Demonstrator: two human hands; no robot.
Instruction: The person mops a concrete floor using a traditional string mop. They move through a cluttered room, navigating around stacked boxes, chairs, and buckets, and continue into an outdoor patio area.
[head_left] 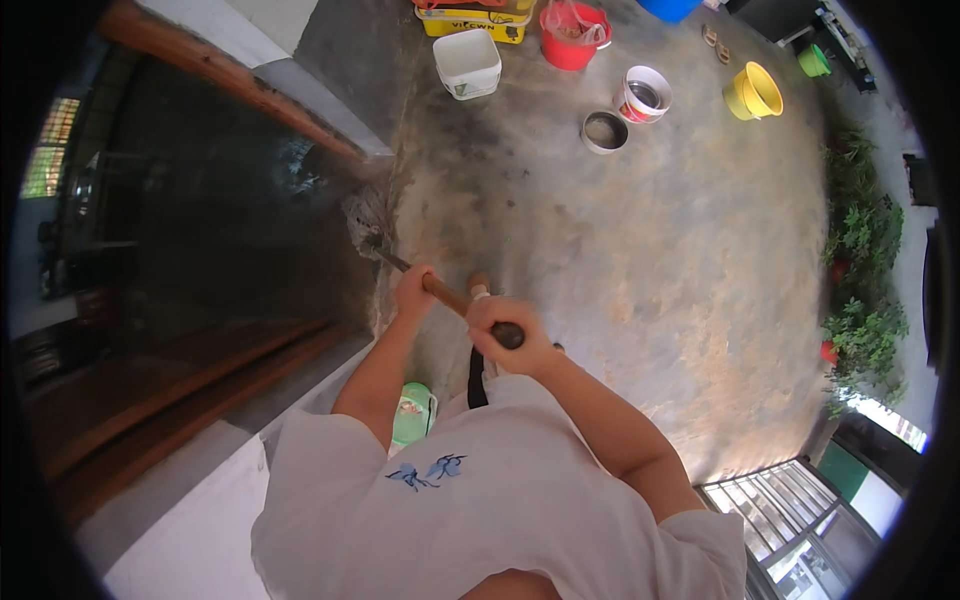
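Note:
A mop with a wooden handle (447, 294) slants from the middle of the picture toward the doorway on the left. My left hand (413, 290) is wrapped round the handle partway down. My right hand (512, 333) grips it near its dark rounded end, which sticks out past the fingers. The greyish mop head (367, 218) rests on the floor at the doorway's edge, ahead of and left of my hands. One of my feet (480, 284) shows below the handle.
Ahead stand a white square bucket (467, 65), a red bucket (574, 38), a white pail (643, 96), a round basin (605, 132) and a yellow bucket (753, 92). A wooden door frame (250, 80) borders the left. Green plants (862, 235) line the right; a green bucket (412, 415) stands close beside me.

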